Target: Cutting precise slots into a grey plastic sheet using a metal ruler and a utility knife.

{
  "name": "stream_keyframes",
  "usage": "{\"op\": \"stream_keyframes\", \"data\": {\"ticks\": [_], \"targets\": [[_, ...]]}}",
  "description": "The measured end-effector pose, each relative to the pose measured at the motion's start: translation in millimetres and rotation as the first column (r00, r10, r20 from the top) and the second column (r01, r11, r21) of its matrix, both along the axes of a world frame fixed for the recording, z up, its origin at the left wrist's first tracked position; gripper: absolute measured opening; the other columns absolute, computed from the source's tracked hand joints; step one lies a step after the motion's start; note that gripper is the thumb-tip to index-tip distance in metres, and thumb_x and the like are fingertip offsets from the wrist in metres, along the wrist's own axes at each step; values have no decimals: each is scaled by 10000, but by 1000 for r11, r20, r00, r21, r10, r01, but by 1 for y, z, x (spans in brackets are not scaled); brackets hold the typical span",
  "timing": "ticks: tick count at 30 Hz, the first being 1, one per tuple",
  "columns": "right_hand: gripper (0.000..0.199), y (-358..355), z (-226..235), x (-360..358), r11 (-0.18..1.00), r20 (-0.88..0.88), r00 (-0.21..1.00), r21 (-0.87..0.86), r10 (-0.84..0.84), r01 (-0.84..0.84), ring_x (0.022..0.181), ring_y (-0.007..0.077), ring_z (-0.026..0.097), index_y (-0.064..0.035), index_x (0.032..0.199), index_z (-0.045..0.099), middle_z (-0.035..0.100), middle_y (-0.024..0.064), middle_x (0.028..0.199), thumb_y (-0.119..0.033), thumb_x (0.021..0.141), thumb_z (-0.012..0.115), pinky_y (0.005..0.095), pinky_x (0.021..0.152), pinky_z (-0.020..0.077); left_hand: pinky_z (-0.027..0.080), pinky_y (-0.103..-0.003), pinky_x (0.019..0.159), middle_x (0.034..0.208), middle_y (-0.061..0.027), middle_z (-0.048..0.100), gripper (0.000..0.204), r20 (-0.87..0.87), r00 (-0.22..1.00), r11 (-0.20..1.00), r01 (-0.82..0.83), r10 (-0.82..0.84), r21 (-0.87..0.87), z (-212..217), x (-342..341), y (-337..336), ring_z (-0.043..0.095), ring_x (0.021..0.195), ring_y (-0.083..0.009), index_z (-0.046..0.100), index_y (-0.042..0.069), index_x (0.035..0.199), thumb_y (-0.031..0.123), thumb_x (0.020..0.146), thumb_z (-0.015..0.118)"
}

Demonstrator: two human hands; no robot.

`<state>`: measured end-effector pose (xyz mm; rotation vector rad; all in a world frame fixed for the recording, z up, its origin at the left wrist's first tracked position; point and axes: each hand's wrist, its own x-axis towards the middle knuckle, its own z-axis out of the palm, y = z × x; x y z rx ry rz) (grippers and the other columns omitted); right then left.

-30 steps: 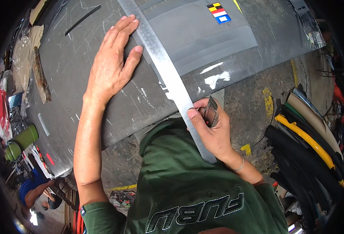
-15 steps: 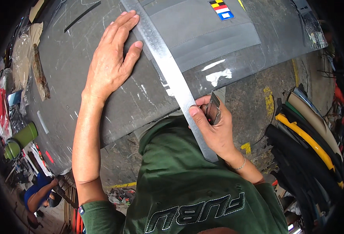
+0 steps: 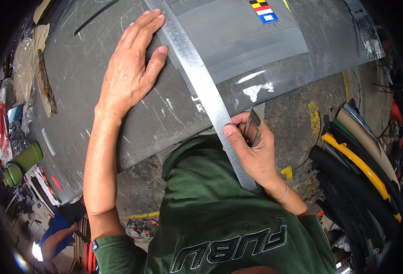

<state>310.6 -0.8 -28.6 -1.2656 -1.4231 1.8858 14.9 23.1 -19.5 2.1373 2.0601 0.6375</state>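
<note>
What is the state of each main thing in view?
Long silver metal ruler: slanted, held near one end.
Gray stitched fabric sheet: spread flat, partly under ruler.
Dark flat hand tool: held, kind unclear.
Bare left hand: open, fingers at the ruler.
Bare right hand: closed on ruler and tool.

A scratched dark-gray table [image 3: 140,137] carries 1 metal ruler [image 3: 204,91] at upper center, 1 stitched gray panel [image 3: 238,41] toward upper right, and 1 black strip [image 3: 94,18] at upper left.

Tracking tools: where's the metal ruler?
Centre of the head view: the ruler slants across the near edge of the table, its lower part in the right hand.
</note>
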Motion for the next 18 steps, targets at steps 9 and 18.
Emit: {"op": "stream_keyframes", "data": {"ticks": [9,18], "targets": [[201,0,-2,1,1000,-7,1000,0,3,-3,689,38,580,7,1119,579,627,-6,799,-109,1009,701,237,591,535,345,-445,1230,1539,-122,509,488,-30,1000,1000,9,-8,9,0,-1,0,439,1462,-332,532,61,1466,232,1013,591],[185,-1,-3,1,1000,14,1000,28,-6,6,701,38,581,-4,1115,586,632,-8,820,-110,1011,696,236,588,538,356,-457,1221,1509,-150,526,443,-10,1000,998,12,-12,59,2,0,1,437,1463,-345,562,41,1430,155,1002,576]]}}
